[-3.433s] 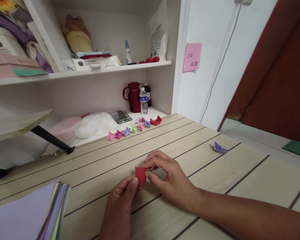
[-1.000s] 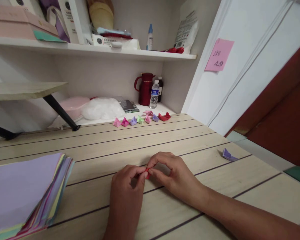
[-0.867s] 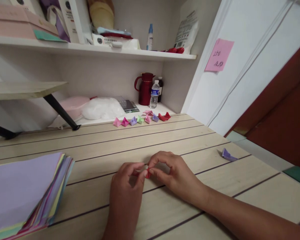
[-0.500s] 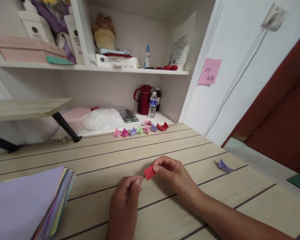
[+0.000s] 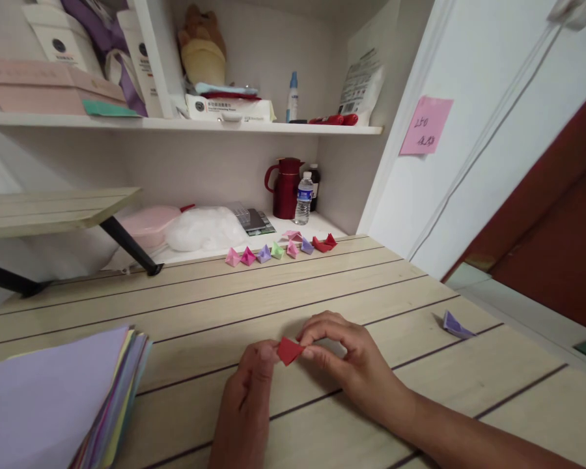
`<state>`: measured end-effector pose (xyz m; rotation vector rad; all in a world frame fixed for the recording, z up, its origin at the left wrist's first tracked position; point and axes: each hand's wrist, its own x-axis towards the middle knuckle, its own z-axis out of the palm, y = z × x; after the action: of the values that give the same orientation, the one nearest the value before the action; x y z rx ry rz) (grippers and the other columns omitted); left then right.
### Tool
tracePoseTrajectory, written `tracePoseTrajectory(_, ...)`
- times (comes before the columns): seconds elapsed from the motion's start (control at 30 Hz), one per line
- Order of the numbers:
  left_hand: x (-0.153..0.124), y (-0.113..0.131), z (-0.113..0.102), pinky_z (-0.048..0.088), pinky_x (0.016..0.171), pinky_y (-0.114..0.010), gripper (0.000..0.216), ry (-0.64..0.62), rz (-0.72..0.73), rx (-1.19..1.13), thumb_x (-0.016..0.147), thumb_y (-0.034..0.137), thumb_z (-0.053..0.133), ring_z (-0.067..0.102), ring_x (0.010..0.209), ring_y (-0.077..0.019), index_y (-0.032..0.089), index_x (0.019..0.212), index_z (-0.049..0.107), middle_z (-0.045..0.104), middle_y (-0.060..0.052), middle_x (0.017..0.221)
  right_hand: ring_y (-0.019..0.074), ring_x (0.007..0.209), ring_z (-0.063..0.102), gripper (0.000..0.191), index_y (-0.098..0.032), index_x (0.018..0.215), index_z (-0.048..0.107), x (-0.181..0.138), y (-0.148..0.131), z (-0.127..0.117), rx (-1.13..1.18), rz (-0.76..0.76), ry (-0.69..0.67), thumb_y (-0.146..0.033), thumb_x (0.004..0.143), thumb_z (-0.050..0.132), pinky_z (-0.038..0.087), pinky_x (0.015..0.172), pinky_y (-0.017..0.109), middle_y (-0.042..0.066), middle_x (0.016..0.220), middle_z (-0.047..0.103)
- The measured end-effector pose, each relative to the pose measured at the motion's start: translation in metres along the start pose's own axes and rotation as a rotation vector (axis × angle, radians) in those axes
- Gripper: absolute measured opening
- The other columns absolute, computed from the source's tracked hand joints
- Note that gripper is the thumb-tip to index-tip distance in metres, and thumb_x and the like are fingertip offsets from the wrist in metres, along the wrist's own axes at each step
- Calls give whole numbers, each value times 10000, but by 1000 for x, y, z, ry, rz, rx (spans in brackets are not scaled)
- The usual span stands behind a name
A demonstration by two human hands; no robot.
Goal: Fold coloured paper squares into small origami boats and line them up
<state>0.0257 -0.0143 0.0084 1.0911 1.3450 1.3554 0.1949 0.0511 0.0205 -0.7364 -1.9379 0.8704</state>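
A pale wood table (image 5: 493, 358) with dark stripes fills the foreground from nine round to four o'clock. At nine o'clock a small wooden riser (image 5: 53, 212) stands on black legs. A white shelving unit (image 5: 209, 166) spans ten to twelve. Towards two o'clock runs a plain white wall (image 5: 473, 91); a reddish-brown door (image 5: 557, 241) leans into view at three, above light floor tiles (image 5: 522, 309). The light is soft and rather dim.
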Motion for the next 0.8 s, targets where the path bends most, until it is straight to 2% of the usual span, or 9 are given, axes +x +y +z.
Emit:
tracePoseTrajectory(0.17, 6, -2, -8, 448, 957, -334, 374, -112, -89, -139, 827, 536, 648, 609, 1004, -223, 208, 985, 738, 711, -61, 1052, 181, 875, 635, 66, -256, 916, 652, 0, 1, 3, -157, -217, -69, -192, 928, 642, 415, 915, 391, 0, 902, 706)
tracePoseTrajectory(0.23, 7, -3, -9, 456, 933, -329, 379, -105, -111, -115, 810, 538, 668, 617, 976, -223, 202, 967, 745, 715, -61, 1025, 182, 875, 635, 69, -257, 929, 643, 2, 3, 3, -184, -229, -66, -189, 931, 635, 416, 926, 400, 4, 910, 708)
tracePoseTrajectory(0.33, 7, -1, -9, 465, 844, -300, 377, -55, -120, -50, 777, 561, 693, 605, 854, -204, 200, 869, 755, 707, -34, 862, 191, 867, 639, 46, -257, 932, 630, 3, 5, 3, -191, -235, -78, -211, 933, 629, 422, 940, 415, 17, 919, 715)
tracePoseTrajectory(0.43, 6, -1, -7, 440, 742, -266, 391, -1, -109, -53, 764, 585, 693, 524, 715, -162, 197, 722, 725, 626, 7, 693, 198, 871, 637, 34, -256, 924, 629, 4, 3, 2, -195, -244, -83, -223, 926, 637, 422, 951, 424, 18, 901, 710)
tracePoseTrajectory(0.53, 6, -3, -7, 408, 717, -252, 392, -15, -128, -88, 772, 573, 692, 479, 689, -143, 197, 664, 676, 573, 28, 651, 202, 853, 631, 35, -258, 909, 652, 4, 0, 3, -184, -224, -73, -233, 926, 636, 426, 945, 431, 18, 862, 705)
tracePoseTrajectory(0.6, 6, -6, -8, 404, 729, -257, 365, -18, -136, -145, 782, 546, 696, 488, 698, -146, 200, 671, 665, 579, 30, 651, 221, 902, 631, 47, -263, 959, 668, 4, 0, 7, -109, -156, -41, -279, 920, 646, 437, 936, 427, 38, 918, 715)
tracePoseTrajectory(0.7, 7, -6, -10, 420, 771, -273, 309, -3, -128, -271, 786, 494, 714, 523, 722, -154, 196, 711, 690, 628, 17, 684, 233, 994, 627, 241, -252, 1127, 627, 8, 7, 18, 188, 89, 72, -410, 948, 587, 477, 903, 385, 67, 1021, 699)
tracePoseTrajectory(0.73, 7, -4, -10, 429, 792, -278, 291, -13, -124, -315, 788, 476, 720, 539, 740, -158, 191, 737, 706, 648, 8, 704, 222, 951, 635, 282, -244, 1135, 612, 10, 10, 22, 307, 179, 118, -458, 964, 543, 493, 869, 367, 57, 972, 690)
tracePoseTrajectory(0.8, 8, 0, -11, 445, 841, -285, 258, -23, -119, -407, 789, 437, 734, 575, 787, -162, 179, 787, 735, 690, -15, 762, 206, 857, 633, 333, -222, 1088, 610, 13, 17, 30, 470, 287, 118, -518, 958, 526, 504, 823, 348, 32, 858, 661)
